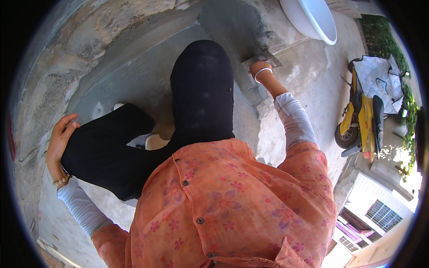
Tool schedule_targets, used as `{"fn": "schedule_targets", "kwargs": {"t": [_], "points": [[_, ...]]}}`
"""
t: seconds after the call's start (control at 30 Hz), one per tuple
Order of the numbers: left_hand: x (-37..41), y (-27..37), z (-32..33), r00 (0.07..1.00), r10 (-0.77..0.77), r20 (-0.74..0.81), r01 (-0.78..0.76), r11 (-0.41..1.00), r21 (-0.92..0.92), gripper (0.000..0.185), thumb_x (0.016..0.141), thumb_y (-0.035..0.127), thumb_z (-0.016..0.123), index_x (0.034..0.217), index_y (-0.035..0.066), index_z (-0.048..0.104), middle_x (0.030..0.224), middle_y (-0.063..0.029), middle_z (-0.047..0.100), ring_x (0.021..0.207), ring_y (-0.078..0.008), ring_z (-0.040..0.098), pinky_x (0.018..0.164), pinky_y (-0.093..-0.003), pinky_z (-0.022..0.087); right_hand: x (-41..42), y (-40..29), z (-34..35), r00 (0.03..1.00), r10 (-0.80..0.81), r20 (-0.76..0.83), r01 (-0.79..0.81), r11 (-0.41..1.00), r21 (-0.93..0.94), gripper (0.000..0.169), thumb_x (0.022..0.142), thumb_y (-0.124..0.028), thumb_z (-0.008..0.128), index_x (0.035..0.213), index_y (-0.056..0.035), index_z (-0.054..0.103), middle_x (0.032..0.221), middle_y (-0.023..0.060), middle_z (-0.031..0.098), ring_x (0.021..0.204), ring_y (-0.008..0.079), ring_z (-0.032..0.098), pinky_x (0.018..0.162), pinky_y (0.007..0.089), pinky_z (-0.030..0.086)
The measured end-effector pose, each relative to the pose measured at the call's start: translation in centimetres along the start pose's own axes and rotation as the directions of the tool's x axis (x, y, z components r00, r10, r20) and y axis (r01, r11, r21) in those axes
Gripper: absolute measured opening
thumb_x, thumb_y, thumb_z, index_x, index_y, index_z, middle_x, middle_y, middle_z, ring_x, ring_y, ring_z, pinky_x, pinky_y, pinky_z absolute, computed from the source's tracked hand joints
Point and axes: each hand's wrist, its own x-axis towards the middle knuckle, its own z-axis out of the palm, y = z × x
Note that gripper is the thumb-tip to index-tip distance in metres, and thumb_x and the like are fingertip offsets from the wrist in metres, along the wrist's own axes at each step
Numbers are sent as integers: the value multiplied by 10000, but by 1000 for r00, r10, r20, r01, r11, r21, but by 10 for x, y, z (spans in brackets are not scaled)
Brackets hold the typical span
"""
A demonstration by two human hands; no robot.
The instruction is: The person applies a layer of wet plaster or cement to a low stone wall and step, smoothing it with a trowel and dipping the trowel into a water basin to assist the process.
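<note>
Out ahead on the right, my right hand (259, 69) is closed around a steel plastering trowel (273, 60), its handle hidden in the fist. The blade lies at the edge of dark, wet-looking mortar (234, 30) spread over a concrete step. My left hand (62, 134) holds nothing and rests against my bent left leg (104, 147), fingers slightly apart. Between the legs runs a smooth grey cement surface (134, 77).
A white plastic basin (310, 20) stands at the top right, beyond the trowel. Rough stone and concrete wall (80, 43) curves along the left. Farther right are a yellow scooter (363, 117) with a quilted cover (378, 78), and a building with a barred window (383, 214).
</note>
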Motion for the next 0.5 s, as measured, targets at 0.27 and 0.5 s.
{"fn": "schedule_targets", "kwargs": {"t": [0.27, 0.5], "points": [[1, 7, 1, 1000, -11, 10, 11, 1000, -2, 331, 849, 208, 529, 1132, 36, 527, 885, -63, 581, 860, -134, 530, 800, -241, 389, 12, 27, -30, 1000, 12, 11, -12, 1000, 15, 353, 764, -350, 593, 954, -56, 644, 994, 141, 625, 959, 301, 585, 783, 396, 480], [-1, 6, 1, 999, 50, 1, -50, 998, 36, 328, 855, 205, 517, 1131, 30, 534, 895, -65, 578, 873, -140, 536, 810, -250, 390, -43, 37, -83, 999, 46, 9, -46, 999, 1, 241, 791, -247, 575, 942, -76, 651, 986, 124, 630, 952, 291, 590, 761, 387, 490]]}}
